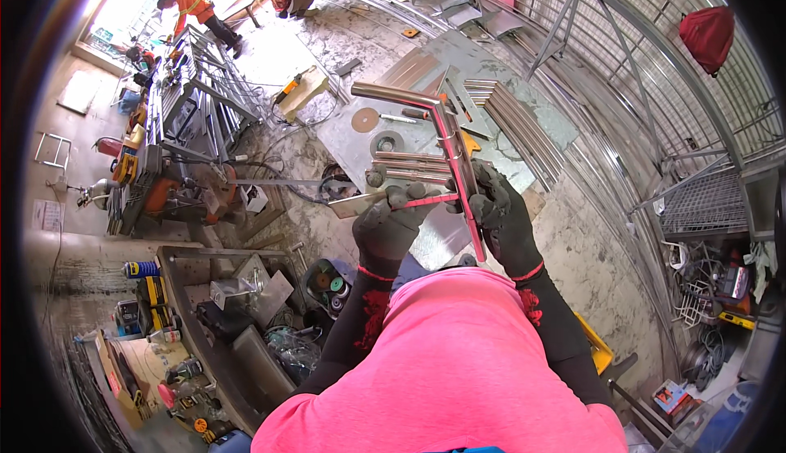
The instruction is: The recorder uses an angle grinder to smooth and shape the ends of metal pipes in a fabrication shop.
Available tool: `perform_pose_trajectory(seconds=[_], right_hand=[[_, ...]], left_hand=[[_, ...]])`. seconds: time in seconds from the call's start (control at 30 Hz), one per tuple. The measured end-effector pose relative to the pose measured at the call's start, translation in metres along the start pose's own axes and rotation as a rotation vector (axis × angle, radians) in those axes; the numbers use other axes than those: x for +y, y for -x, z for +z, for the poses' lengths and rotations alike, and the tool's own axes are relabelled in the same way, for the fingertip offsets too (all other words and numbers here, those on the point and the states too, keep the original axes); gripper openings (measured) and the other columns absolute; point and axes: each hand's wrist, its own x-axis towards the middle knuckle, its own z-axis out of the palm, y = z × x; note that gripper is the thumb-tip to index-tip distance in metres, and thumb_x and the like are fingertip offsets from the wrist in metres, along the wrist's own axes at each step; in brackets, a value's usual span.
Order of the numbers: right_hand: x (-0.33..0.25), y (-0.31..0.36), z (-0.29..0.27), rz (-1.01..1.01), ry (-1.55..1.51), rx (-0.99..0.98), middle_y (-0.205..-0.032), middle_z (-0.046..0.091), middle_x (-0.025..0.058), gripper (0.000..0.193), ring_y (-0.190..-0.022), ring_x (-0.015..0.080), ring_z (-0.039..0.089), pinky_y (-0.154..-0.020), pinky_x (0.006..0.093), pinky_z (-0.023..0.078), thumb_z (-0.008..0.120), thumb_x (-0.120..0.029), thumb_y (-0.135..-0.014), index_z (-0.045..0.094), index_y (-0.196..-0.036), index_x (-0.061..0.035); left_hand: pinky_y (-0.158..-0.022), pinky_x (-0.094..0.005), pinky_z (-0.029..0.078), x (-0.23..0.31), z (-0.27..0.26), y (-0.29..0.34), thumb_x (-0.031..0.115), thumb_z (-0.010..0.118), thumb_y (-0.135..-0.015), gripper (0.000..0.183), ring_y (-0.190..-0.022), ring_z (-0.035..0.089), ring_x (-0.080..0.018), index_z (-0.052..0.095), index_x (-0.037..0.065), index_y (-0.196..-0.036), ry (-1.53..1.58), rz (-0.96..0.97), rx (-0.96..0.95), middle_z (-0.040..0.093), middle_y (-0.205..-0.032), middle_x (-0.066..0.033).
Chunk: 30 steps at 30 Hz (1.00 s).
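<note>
Item: one angled metal frame (450,146), above the metal sheet (337,135). My left hand (389,222): fingers curled on its crosspiece (432,201); my right hand (503,211): wrapped round the long bar (476,240). Corner apparently joined; loose tubes (409,159) apparently remain.

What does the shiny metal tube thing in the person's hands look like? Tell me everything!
The shiny metal tube looks smooth and polished, silvery with pinkish-red streaks. It bends sharply: a shorter part points left, a longer part slants down toward the pink shirt. Ring-like marks show on the longer part. The gloved right hand has its grip on that part's lower half. The gloved left hand holds a thin reddish bar reaching across to it; I can't tell whether they're joined.
</note>
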Motion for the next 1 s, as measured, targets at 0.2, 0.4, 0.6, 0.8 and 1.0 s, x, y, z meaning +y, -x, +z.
perform_pose_trajectory(seconds=[0.2, 0.4, 0.6, 0.8, 1.0], right_hand=[[-0.007, 0.004, 0.011, 0.031, -0.033, 0.04, -0.102, 0.069, 0.0047, 0.046, -0.099, 0.0176, 0.075, -0.105, 0.039, 0.063, 0.042, -0.028, -0.124, 0.057, -0.151, 0.0063], [-0.01, 0.009, 0.018, -0.018, 0.0, 0.062, -0.106, 0.071, 0.0073, 0.04, -0.101, 0.0207, 0.076, -0.102, 0.0412, 0.066, 0.047, -0.02, -0.122, 0.057, -0.151, 0.0074], [-0.001, 0.008, 0.01, -0.085, 0.062, 0.006, -0.126, 0.068, 0.0128, 0.042, -0.111, 0.0248, 0.075, -0.107, 0.0466, 0.067, 0.049, -0.016, -0.12, 0.053, -0.154, 0.0098], [0.002, 0.006, 0.005, -0.034, -0.052, 0.04, -0.129, 0.067, 0.0138, 0.046, -0.109, 0.0232, 0.076, -0.102, 0.0424, 0.068, 0.053, -0.016, -0.119, 0.051, -0.157, 0.0093], [0.007, -0.006, -0.008, -0.007, 0.064, -0.002, -0.125, 0.07, 0.0126, 0.05, -0.104, 0.0221, 0.077, -0.087, 0.0348, 0.067, 0.053, -0.019, -0.117, 0.049, -0.161, 0.0043]], left_hand=[[-0.135, -0.0683, 0.027, 0.003, 0.014, -0.004, 0.015, 0.067, -0.102, 0.023, -0.142, 0.06, -0.0329, 0.067, -0.001, -0.118, 0.255, 0.0, -0.127, 0.07, -0.117, -0.0049], [-0.132, -0.0646, 0.031, 0.003, 0.024, -0.002, 0.017, 0.069, -0.101, 0.017, -0.137, 0.062, -0.0313, 0.066, 0.002, -0.109, 0.217, -0.005, -0.055, 0.072, -0.11, -0.0052], [-0.105, -0.0298, 0.056, -0.002, 0.002, 0.006, 0.046, 0.078, -0.103, 0.042, -0.113, 0.069, -0.0069, 0.067, 0.008, -0.117, -0.366, 0.1, 0.212, 0.072, -0.112, 0.0022], [-0.115, -0.0413, 0.053, -0.002, 0.031, -0.004, 0.032, 0.07, -0.109, 0.029, -0.127, 0.068, -0.0172, 0.065, 0.01, -0.128, -0.166, 0.058, 0.012, 0.074, -0.116, -0.0021], [-0.133, -0.0717, 0.031, -0.003, 0.018, -0.001, 0.011, 0.054, -0.11, 0.042, -0.147, 0.057, -0.0435, 0.05, 0.003, -0.151, 0.252, 0.002, -0.082, 0.073, -0.129, -0.0151]])
